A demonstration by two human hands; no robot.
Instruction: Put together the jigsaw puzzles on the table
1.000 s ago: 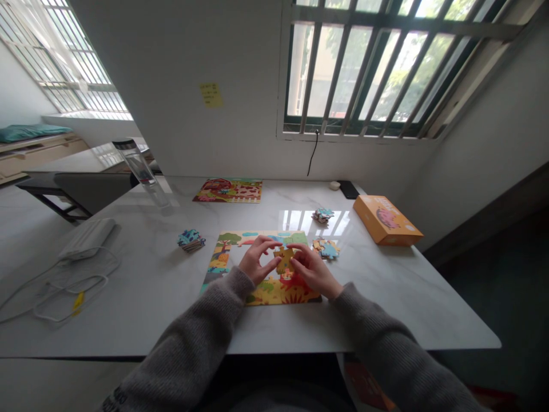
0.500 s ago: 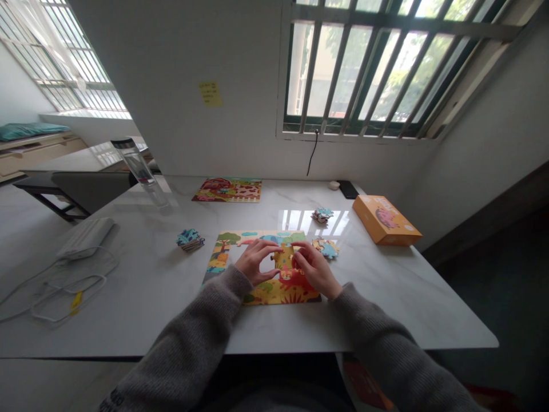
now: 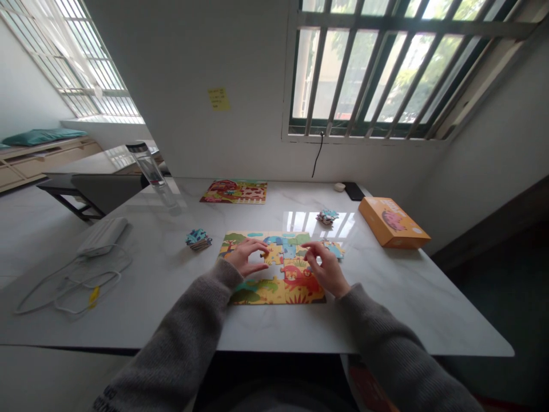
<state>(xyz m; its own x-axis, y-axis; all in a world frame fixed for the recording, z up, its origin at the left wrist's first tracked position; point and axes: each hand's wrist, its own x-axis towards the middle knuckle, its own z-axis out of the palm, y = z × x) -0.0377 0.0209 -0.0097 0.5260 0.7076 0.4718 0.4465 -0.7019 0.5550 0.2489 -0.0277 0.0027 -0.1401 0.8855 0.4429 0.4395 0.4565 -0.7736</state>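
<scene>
On the table lies a partly assembled jigsaw puzzle (image 3: 257, 293) with animals, trees and a yellow ground. My left hand (image 3: 247, 257) is over its left half, thumb and fingers apart in a C shape. Just right of those fingers a yellow puzzle piece (image 3: 274, 256) lies within the picture; whether the fingertips touch it I cannot tell. Above the puzzle's right edge is my right hand (image 3: 326, 268), index finger reaching left and the other fingers curled, with nothing visible in it. Beside it some loose puzzle pieces (image 3: 336, 249) are partly hidden.
Stacks of pieces stand left (image 3: 198, 239) and behind right (image 3: 327, 217). A farm puzzle (image 3: 234, 191) lies at the back. An orange box (image 3: 392, 223), a black phone (image 3: 354, 191), a glass bottle (image 3: 148, 164) and a white device (image 3: 103, 236) with a cable (image 3: 88, 280) surround the work.
The yellow piece, earlier between both hands, now sits further left in the puzzle. My hands have spread apart, the left moving left and the right moving slightly right. The camera view has shifted a little.
</scene>
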